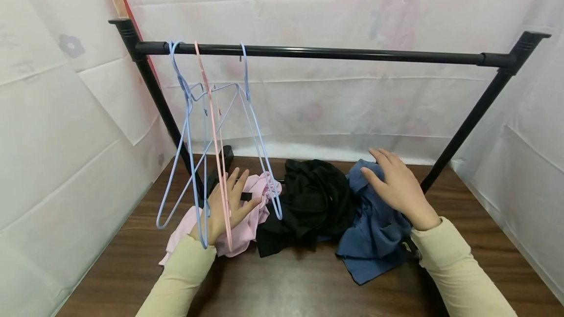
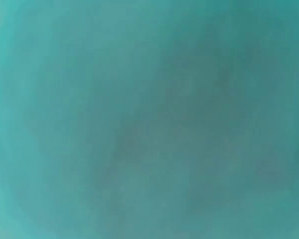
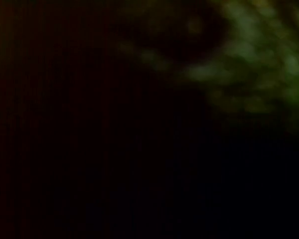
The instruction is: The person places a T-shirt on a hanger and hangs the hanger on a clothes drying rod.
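In the head view my left hand [image 1: 224, 209] spreads its fingers over a crumpled pink garment [image 1: 246, 234], behind the hanging hangers. My right hand [image 1: 396, 187], fingers extended and thumb apart, hovers over a bunched blue garment [image 1: 374, 238]. Between the two lies a heap of black cloth [image 1: 317, 199]. On the rack's bar hang blue hangers [image 1: 260, 133] and a pink hanger [image 1: 214, 136], all toward the left end and bare of clothes. Both wrist views are blurred, the left one teal and the right one mostly dark.
A black clothes rack [image 1: 326, 53] spans the scene, with slanted posts left and right. Its left foot [image 1: 226, 155] shows behind the pink garment. The brown wood-grain table [image 1: 286, 283] is bordered by white patterned cloth [image 1: 330, 111] at the back and sides.
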A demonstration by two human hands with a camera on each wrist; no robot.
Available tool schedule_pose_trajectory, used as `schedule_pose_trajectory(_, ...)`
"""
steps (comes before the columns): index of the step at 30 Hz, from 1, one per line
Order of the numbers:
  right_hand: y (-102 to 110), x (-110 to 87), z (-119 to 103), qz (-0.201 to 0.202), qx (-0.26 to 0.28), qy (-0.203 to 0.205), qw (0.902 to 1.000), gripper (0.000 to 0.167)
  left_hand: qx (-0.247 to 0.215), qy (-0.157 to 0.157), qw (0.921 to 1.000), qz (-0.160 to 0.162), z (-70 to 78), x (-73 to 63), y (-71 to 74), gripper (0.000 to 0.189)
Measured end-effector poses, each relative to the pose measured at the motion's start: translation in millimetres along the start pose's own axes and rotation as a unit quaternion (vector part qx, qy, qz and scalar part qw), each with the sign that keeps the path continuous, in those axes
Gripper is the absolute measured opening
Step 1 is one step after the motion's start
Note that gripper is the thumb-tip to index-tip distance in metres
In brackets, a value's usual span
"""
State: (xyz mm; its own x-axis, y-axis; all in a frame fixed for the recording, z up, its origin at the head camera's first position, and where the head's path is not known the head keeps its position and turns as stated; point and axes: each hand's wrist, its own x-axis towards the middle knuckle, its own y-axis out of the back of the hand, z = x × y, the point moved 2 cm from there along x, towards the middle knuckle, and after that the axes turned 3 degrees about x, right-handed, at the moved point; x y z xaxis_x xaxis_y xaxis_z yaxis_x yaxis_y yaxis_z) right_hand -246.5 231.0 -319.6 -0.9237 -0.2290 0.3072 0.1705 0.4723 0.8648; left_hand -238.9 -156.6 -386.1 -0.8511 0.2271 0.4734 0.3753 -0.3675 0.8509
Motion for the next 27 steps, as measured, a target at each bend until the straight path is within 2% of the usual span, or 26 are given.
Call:
schedule_pose_trajectory(4,5,5.9,-11,-0.004,0.082,-0.004,0.9966,0.063,-0.034,0.004,0.9991,-0.026,1.8,-3.8,0.1,0.073)
schedule_pose_trajectory(8,9,11.9,-25,0.017,0.173,0.010,0.9847,0.055,-0.064,0.021,0.9959,-0.060,2.7,-9.5,-0.6,0.072)
schedule_pose_trajectory(10,11,13.8,-33,0.028,0.205,0.024,0.9780,0.052,-0.068,0.023,0.9953,-0.065,3.6,-12.2,-0.9,0.072)
schedule_pose_trajectory(14,14,17.1,-49,0.028,0.238,0.038,0.9701,0.048,-0.071,0.012,0.9957,-0.058,5.2,-15.4,-4.9,0.072)
schedule_pose_trajectory(22,14,24.9,-76,-0.010,0.273,0.058,0.9601,0.044,-0.097,0.006,0.9944,-0.042,8.2,-21.8,-13.2,0.066)
schedule_pose_trajectory(27,9,27.9,-95,-0.030,0.290,0.070,0.9539,0.042,-0.101,-0.016,0.9944,-0.027,9.0,-24.4,-16.0,0.066)
